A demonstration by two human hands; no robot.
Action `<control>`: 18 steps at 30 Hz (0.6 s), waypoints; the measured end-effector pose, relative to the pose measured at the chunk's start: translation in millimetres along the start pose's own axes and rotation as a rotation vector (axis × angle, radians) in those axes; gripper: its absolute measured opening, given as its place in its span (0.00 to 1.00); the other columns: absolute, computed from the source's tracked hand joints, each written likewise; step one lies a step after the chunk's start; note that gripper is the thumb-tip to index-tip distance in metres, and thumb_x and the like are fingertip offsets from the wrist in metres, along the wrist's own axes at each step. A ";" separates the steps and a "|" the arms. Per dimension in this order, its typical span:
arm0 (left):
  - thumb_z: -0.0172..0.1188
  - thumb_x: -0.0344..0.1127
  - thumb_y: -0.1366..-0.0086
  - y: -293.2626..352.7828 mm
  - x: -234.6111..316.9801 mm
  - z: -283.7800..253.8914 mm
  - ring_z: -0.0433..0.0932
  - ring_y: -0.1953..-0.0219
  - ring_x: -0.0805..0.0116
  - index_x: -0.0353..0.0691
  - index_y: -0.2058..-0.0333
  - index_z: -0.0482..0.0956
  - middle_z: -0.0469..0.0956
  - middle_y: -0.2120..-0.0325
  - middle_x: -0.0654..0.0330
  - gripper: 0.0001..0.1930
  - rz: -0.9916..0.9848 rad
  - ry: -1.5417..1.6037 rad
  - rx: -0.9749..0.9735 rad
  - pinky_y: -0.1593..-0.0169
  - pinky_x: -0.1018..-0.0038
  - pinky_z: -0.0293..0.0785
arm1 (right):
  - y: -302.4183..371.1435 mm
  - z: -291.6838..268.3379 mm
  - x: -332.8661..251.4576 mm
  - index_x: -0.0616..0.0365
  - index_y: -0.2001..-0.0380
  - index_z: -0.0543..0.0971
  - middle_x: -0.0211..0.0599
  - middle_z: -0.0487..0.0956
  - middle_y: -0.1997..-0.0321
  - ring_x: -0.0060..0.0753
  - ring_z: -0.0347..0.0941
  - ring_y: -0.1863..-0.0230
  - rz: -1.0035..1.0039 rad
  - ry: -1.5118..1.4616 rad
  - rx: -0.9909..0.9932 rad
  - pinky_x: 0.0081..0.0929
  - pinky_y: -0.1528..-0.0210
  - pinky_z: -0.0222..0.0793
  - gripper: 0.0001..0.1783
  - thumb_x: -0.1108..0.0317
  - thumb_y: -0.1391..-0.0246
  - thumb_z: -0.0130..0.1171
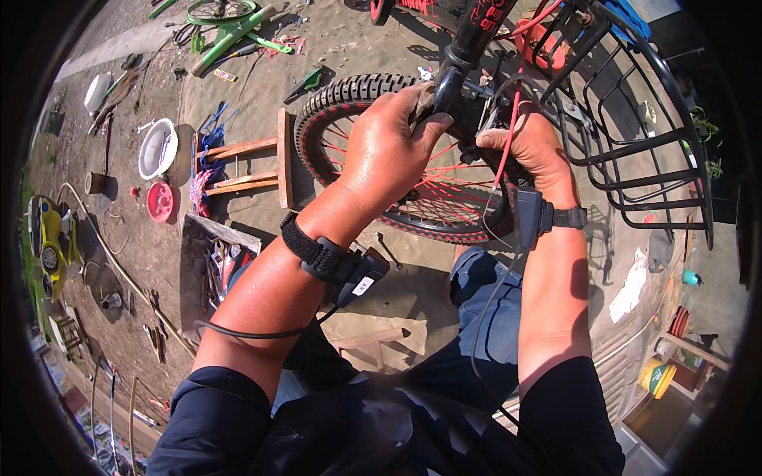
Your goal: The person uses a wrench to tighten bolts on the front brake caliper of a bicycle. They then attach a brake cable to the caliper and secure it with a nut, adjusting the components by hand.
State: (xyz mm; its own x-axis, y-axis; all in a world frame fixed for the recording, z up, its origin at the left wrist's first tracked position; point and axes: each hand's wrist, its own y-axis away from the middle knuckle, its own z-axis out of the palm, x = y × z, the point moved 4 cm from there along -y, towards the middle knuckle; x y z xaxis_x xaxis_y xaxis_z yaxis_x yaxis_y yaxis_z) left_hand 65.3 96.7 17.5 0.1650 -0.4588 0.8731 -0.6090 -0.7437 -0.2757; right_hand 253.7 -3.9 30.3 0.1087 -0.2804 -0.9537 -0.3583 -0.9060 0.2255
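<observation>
- Head view, left side: a white basin (144, 152) sits on the ground with something pale inside — too small to name.
- Just below it, a pink bowl (151, 205) stands on the ground; a small item lies in it, its kind unclear.
- Lower down and a little right, a grey toolbox (193, 252) holds a jumble of metal tools (225, 255), partly hidden by the left forearm.
- Beside these, a wooden stool (284, 159) lies near the wheel, with blue and patterned cloth strips at its left end.
- Near the middle, the left grip (389, 147) has thumb and fingers drawn together on a greyish scrap (423, 101), right against the black tube (451, 82) of a bicycle.
- Under both hands, the front wheel (444, 234) shows a knobby tyre and red spokes.
- Right of the tube, the right grip (533, 147) is bent inward by the red cable (508, 135); its fingertips are hidden, so how far it is closed, and on what, can't be made out.
- Above it, a red basin (557, 55) shows behind the wires — contents unclear.
- Far right, a black wire basket (701, 163); below it, a yellow bucket (657, 378), inside not visible.
</observation>
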 end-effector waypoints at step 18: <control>0.69 0.37 0.38 -0.4 0.8 1.6 0.81 0.60 0.45 0.37 0.50 0.80 0.81 0.63 0.46 0.19 -0.086 0.048 -0.024 0.56 0.60 0.77 | 0.1 -2.1 11.7 0.57 0.74 0.81 0.26 0.78 0.80 0.12 0.66 0.85 -0.017 -0.059 0.063 0.17 0.86 0.54 0.14 0.66 0.57 0.78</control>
State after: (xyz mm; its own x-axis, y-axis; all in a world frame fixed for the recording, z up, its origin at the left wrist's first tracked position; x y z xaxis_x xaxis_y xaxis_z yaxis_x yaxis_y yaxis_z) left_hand 66.9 95.9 17.8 0.1806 -0.3697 0.9114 -0.6125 -0.7674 -0.1899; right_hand 256.9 -7.9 19.5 0.0616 -0.2440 -0.9678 -0.4151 -0.8881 0.1975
